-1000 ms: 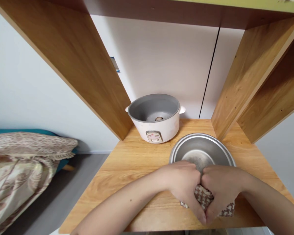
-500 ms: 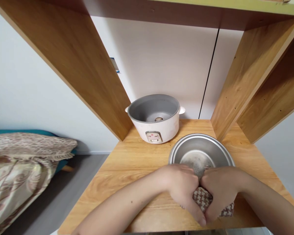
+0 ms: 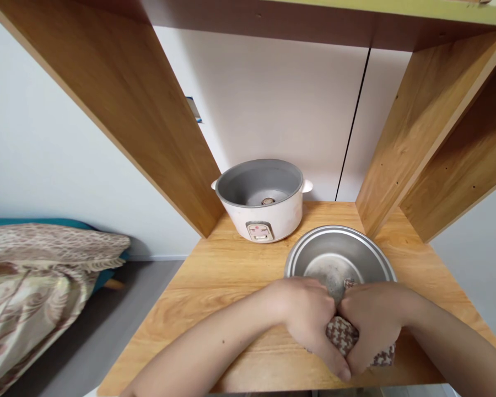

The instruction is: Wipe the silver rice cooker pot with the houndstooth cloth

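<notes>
A round metal rice cooker pot (image 3: 297,253) rests on the wooden desk, its near rim hidden behind my hands. Over that near rim, a brown-and-white houndstooth cloth (image 3: 341,333) is bunched between both hands. My left hand (image 3: 310,314) is closed on the cloth, fingers curled toward the pot and thumb pointing down on the near side. From the other side my right hand (image 3: 372,320) grips the same cloth, its thumb meeting the left one. A small bit of the cloth shows inside the pot. Most fingertips are hidden.
Behind and left of the pot stands a white rice cooker body (image 3: 281,223), lidless, its grey inside showing. Upright wooden panels (image 3: 397,160) flank the desk (image 3: 198,281), with a shelf (image 3: 264,16) above. At far left a patterned blanket (image 3: 45,275) covers teal furniture.
Almost nothing differs. Both hands keep their hold on the cloth at the pot's rim, with only a very slight shift of the left thumb.
</notes>
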Demonstrator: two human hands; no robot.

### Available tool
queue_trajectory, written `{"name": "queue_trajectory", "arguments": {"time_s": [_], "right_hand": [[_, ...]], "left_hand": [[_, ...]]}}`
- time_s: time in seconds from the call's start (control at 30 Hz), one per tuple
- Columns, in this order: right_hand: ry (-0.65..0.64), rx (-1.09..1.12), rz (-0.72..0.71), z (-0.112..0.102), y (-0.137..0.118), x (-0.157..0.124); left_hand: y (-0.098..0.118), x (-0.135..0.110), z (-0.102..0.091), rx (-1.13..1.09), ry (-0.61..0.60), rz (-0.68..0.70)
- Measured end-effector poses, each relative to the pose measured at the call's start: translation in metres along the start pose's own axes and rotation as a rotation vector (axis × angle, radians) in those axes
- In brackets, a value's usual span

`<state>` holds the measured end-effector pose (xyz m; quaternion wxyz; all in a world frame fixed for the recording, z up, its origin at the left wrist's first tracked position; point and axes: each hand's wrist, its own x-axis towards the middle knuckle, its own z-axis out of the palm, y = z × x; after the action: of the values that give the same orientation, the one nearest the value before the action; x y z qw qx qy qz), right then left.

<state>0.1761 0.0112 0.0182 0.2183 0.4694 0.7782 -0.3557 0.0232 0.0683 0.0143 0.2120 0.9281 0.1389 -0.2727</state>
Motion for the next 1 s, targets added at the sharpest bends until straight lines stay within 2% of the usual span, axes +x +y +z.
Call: {"name": "queue_trajectory", "arguments": {"time_s": [0.2, 0.53, 0.7, 1.0], "right_hand": [[0.039, 0.038, -0.017, -0.0002, 0.0008, -0.0006], [0.043, 0.021, -0.003, 0.0010, -0.0004, -0.0006], [0.084, 0.047, -0.031, 0.0010, 0.0008, 0.0004], [0.046, 0.053, 0.002, 0.0024, 0.0009, -0.0011]], "left_hand": [[-0.0004, -0.0016, -0.0027, -0.074, 0.004, -0.028], [-0.0013, -0.0001, 0.0006, -0.029, 0.029, 0.005], [-0.0014, -0.0009, -0.0004, -0.058, 0.034, -0.033], [-0.0016, 0.0001, 0.0019, -0.029, 0.075, 0.016]]}}
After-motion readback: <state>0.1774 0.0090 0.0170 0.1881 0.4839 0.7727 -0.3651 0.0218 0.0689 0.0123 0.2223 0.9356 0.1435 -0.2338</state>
